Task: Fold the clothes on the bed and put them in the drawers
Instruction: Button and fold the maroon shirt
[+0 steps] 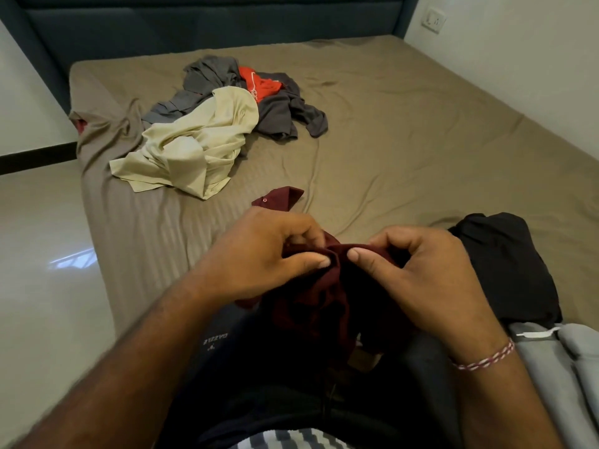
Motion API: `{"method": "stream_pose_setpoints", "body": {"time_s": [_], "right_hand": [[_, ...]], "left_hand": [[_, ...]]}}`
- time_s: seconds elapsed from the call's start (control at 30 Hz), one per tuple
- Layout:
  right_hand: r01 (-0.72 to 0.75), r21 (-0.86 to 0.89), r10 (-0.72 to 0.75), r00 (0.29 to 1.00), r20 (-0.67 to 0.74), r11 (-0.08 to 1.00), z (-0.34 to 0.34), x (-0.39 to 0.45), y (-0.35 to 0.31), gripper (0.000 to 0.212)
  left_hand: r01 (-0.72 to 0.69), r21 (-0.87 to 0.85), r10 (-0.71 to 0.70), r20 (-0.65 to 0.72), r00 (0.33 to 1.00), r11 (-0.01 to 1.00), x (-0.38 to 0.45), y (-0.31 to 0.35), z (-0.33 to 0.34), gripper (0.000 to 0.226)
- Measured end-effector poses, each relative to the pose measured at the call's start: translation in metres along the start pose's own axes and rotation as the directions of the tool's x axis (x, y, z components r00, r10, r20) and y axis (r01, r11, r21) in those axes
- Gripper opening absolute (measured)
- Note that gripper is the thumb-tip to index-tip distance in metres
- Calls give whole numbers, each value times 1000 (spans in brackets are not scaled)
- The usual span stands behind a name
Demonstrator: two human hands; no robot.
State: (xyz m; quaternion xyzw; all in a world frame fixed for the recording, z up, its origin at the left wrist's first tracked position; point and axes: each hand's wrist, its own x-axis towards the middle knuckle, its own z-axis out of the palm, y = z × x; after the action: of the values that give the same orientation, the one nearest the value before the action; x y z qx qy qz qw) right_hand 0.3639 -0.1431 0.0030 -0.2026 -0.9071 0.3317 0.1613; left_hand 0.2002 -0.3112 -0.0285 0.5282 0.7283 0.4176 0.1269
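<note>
A dark maroon shirt (311, 306) hangs bunched in front of me at the near edge of the bed (405, 150). My left hand (259, 254) pinches its fabric between thumb and fingers. My right hand (431, 270) pinches the same edge, a finger's width to the right. The shirt's collar with a button (282, 198) lies on the sheet beyond my hands. Farther back on the left lies a loose heap: a cream garment (194, 147), grey clothes (285, 115) and an orange-red piece (259, 84).
A black garment (505, 267) lies on the bed at my right. A folded grey piece (551, 361) sits below it at the near right. A dark upholstered headboard (210, 24) backs the bed. Glossy floor (42, 254) is to the left, a wall socket (433, 19) at top right.
</note>
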Motion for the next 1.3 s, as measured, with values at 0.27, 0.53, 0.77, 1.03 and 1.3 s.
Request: {"method": "stream_pose_setpoints", "body": {"time_s": [0.27,0.53,0.77,1.03,1.3], "right_hand": [[-33,314,-10,991,133,949,-8,2,15,8],[-50,421,-186,845,501,906,12,0,26,11],[-227,372,7,862,507,900,62,9,64,11],[-496,175,495,867,51,851,114,43,159,24],[-707,39,636,657,405,706,160,51,188,19]], "left_hand": [[-141,59,144,-50,988,988,-6,-32,-37,17],[117,-648,-99,64,993,753,-8,-67,10,26],[224,540,-438,307,845,811,18,-101,87,80],[37,128,-68,250,966,991,-27,-90,55,14],[162,-52,-108,544,832,985,-67,-72,21,29]]}}
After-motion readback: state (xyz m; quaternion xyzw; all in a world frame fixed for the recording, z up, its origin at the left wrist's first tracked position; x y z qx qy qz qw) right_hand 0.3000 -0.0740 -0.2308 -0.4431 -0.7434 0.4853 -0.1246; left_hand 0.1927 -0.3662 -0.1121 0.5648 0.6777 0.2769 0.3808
